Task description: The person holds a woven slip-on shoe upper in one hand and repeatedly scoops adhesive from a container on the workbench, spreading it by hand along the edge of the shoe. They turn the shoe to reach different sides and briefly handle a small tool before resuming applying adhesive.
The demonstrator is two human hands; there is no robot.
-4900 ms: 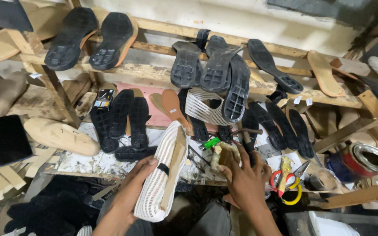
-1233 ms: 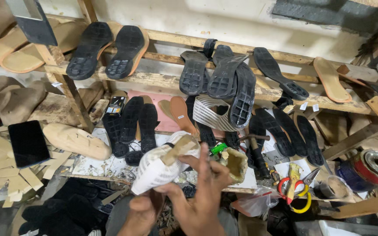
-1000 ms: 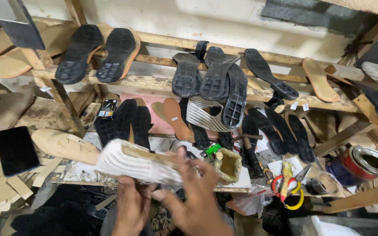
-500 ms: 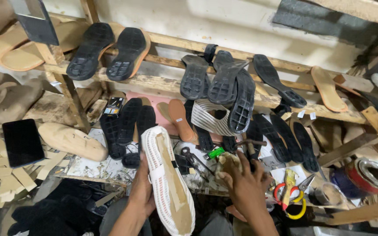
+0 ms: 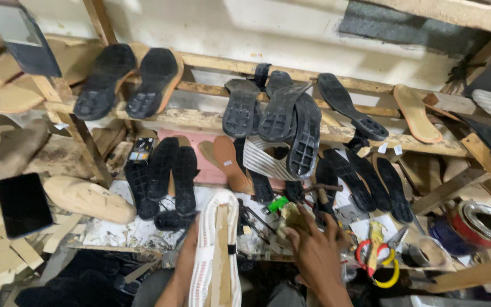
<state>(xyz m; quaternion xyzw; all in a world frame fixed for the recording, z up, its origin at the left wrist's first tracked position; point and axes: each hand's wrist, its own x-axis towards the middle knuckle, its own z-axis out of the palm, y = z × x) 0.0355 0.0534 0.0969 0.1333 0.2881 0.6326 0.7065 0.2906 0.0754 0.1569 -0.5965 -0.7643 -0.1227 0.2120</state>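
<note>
right hand's (image 5: pixel 313 256) fingers (image 5: pixel 299 219) spread over a small yellowish pot (image 5: pixel 291 219) on the cluttered counter (image 5: pixel 126 233); left hand (image 5: pixel 191 244), fingers hidden so i cannot tell their grip, props a white woven shoe upper (image 5: pixel 217 250) at the counter's edge. a nudge might tip the pot; the upper may slide off

Two bare forearms enter from the bottom edge, with no sleeve, glove, watch or ring showing on either. The right hand (image 5: pixel 313 256) shows its back and knuckles (fingers (image 5: pixel 308 219) long and unadorned). The left hand (image 5: pixel 190 239) is mostly hidden, only wrist and forearm visible.
</note>
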